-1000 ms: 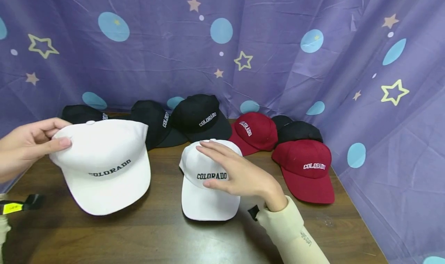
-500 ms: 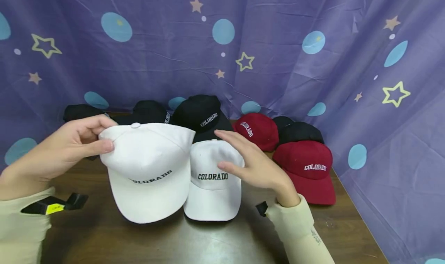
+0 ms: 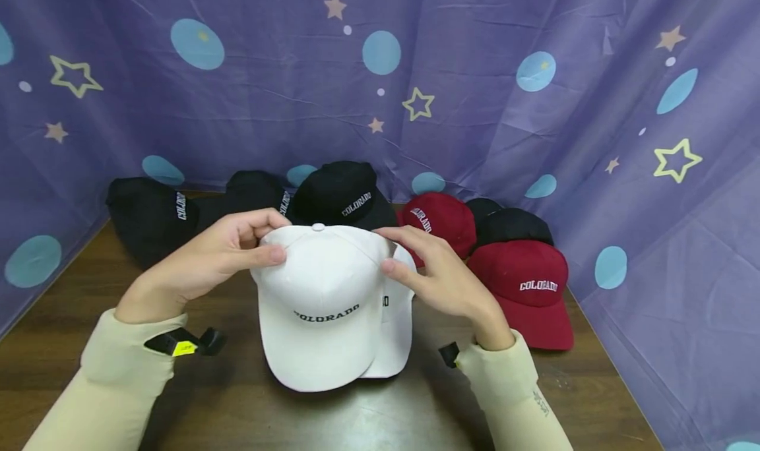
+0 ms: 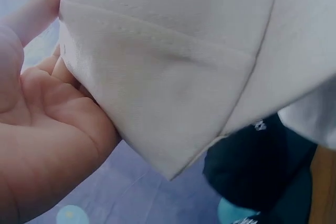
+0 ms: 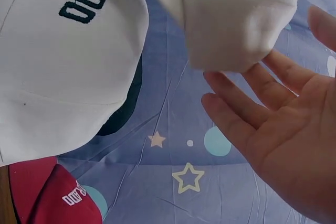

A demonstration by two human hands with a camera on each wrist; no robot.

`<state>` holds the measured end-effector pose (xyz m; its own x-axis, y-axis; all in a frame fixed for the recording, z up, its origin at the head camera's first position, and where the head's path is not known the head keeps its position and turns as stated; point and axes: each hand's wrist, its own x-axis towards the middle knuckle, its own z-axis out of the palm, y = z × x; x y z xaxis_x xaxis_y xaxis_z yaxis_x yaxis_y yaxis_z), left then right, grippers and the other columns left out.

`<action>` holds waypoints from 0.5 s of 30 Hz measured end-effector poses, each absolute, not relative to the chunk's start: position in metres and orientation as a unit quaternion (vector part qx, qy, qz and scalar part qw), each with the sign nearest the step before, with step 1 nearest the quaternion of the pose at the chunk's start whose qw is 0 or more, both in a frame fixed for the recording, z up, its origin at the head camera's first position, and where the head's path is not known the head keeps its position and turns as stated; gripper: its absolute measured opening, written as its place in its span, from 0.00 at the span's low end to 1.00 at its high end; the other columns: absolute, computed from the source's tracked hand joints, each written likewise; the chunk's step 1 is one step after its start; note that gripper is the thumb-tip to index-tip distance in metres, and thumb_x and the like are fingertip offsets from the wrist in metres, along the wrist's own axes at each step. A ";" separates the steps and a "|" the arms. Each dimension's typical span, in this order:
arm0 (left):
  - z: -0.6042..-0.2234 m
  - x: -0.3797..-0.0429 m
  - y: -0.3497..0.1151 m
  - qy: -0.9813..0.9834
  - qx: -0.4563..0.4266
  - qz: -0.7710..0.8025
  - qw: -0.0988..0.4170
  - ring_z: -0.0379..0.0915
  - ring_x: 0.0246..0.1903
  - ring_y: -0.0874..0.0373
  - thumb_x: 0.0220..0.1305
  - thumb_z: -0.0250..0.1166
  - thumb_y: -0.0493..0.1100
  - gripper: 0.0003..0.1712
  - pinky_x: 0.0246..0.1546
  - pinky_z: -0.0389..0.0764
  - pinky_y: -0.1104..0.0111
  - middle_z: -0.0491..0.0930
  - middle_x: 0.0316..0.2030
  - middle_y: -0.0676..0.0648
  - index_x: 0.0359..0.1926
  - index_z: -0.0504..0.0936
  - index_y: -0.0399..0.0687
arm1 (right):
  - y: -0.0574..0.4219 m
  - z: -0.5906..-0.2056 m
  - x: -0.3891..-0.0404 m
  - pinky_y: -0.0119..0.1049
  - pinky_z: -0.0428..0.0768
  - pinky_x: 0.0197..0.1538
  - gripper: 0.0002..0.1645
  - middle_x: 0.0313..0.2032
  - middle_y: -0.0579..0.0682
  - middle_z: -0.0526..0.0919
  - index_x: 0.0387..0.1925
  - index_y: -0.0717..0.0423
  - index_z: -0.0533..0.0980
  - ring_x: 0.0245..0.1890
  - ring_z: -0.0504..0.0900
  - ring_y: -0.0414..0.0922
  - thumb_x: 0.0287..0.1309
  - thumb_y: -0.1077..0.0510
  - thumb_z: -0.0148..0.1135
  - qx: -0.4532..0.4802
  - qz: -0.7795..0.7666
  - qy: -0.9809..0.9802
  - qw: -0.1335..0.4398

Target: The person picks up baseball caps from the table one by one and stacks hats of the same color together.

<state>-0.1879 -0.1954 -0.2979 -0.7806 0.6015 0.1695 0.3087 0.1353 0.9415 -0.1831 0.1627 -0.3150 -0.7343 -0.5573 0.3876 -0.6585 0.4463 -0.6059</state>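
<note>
A white baseball cap lettered COLORADO is held up over the middle of the table, brim toward me. My left hand pinches the left side of its crown between thumb and fingers; in the left wrist view that hand lies along the white fabric. At the crown's right side is my right hand, its thumb apart from its fingers. From the right wrist, the fingertips of that hand meet the cap's edge. A second white cap sits on the table behind, partly hidden.
Black caps line the back left of the wooden table. Red caps and a dark cap lie at the right. A purple curtain with stars rises behind and along the sides.
My left hand has carried the white cap from the left to the middle, in front of the second white cap. My right hand has shifted slightly right and now meets the carried cap.
</note>
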 end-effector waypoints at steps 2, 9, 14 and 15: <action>-0.301 -0.191 -0.189 0.739 0.298 0.590 0.131 0.84 0.43 0.52 0.75 0.65 0.33 0.12 0.43 0.87 0.62 0.88 0.43 0.44 0.56 0.79 0.40 | 0.164 -0.314 -0.184 0.44 0.77 0.66 0.26 0.54 0.38 0.82 0.67 0.45 0.78 0.57 0.78 0.37 0.73 0.45 0.66 0.352 0.392 -0.847 0.068; -0.309 -0.201 -0.169 0.722 0.289 0.611 0.146 0.83 0.44 0.53 0.74 0.67 0.35 0.12 0.44 0.86 0.62 0.88 0.45 0.44 0.55 0.79 0.40 | 0.169 -0.315 -0.186 0.42 0.82 0.57 0.22 0.52 0.39 0.83 0.63 0.45 0.80 0.51 0.80 0.39 0.72 0.47 0.67 0.333 0.413 -0.846 0.043; -0.315 -0.205 -0.161 0.716 0.278 0.620 0.156 0.83 0.44 0.53 0.74 0.67 0.36 0.12 0.43 0.86 0.62 0.87 0.45 0.45 0.55 0.80 0.41 | 0.172 -0.319 -0.190 0.41 0.87 0.48 0.17 0.47 0.44 0.83 0.57 0.48 0.79 0.45 0.83 0.45 0.71 0.51 0.69 0.329 0.465 -0.822 -0.012; -0.316 -0.205 -0.160 0.716 0.275 0.622 0.158 0.83 0.44 0.53 0.74 0.67 0.36 0.12 0.43 0.86 0.62 0.88 0.45 0.46 0.55 0.80 0.41 | 0.173 -0.320 -0.192 0.41 0.88 0.47 0.16 0.46 0.46 0.84 0.56 0.49 0.78 0.44 0.83 0.46 0.71 0.52 0.69 0.330 0.482 -0.812 -0.027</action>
<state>-0.2054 -0.1600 -0.3157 -0.7989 0.5901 0.1166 0.1982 0.0753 0.9773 -0.1920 0.1726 -0.3200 -0.7813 -0.5608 0.2739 -0.5091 0.3187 -0.7996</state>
